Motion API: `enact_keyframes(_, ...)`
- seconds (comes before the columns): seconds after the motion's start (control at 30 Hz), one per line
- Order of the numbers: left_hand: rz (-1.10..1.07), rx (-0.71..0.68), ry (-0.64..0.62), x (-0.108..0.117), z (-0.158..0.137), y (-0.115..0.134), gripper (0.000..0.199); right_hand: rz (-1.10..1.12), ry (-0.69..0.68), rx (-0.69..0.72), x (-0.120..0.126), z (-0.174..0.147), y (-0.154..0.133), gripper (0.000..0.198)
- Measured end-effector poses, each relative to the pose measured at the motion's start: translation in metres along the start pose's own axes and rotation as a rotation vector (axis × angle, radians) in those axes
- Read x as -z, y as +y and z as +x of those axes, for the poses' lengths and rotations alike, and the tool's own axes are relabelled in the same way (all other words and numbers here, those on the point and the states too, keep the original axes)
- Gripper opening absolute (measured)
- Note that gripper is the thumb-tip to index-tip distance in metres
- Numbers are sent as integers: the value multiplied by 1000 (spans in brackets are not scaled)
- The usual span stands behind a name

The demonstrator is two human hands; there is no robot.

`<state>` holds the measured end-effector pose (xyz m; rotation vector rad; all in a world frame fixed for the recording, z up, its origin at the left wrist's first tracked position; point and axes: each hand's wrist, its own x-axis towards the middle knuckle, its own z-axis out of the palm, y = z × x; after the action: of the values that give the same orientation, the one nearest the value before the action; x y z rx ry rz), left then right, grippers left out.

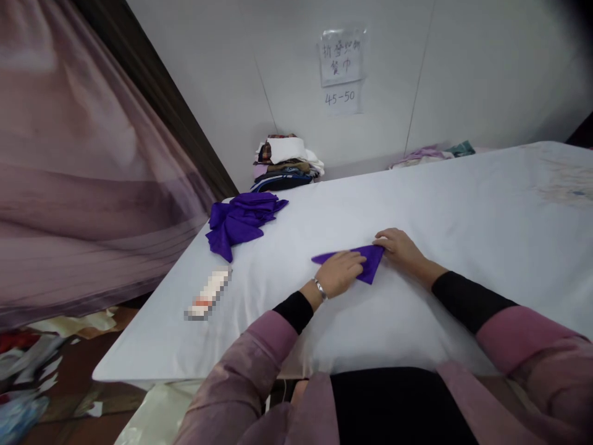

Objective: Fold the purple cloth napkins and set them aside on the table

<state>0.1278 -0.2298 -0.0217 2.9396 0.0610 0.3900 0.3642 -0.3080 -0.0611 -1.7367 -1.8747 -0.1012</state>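
A purple cloth napkin [372, 259], folded into a pointed shape, lies on the white-covered table [259, 346]. Across its middle rests my left hand [340, 272], fingers stretched out and pressing flat on the fabric; a silver bracelet circles that wrist. At the napkin's upper right corner is my right hand [399, 248], its thumb and fingers closed on the edge. Part of the napkin is hidden beneath my left hand. To the far left sits a loose heap of purple napkins [241, 219], crumpled together.
A pixelated oblong object [208, 295] lies on the table's left side. Folded clothes [285, 167] are stacked by the wall, with more fabric [430, 154] farther right. A pink curtain [92, 167] hangs on the left. Paper signs [343, 71] are on the wall.
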Motion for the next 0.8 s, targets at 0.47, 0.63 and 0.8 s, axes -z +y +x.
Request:
enact_keyframes(0.47,-211,66,-104,-25,-29,15,28,216,58,-497,10,-41,9,25)
enact_keyframes(0.63,-275,162,-94,-19,-8,11,26,659,-42,-762,6,-47,-15,33)
enact_keyframes(0.8,-147,328,-10,-28,20,10,27,904,-128,-854,1,-41,-24,38)
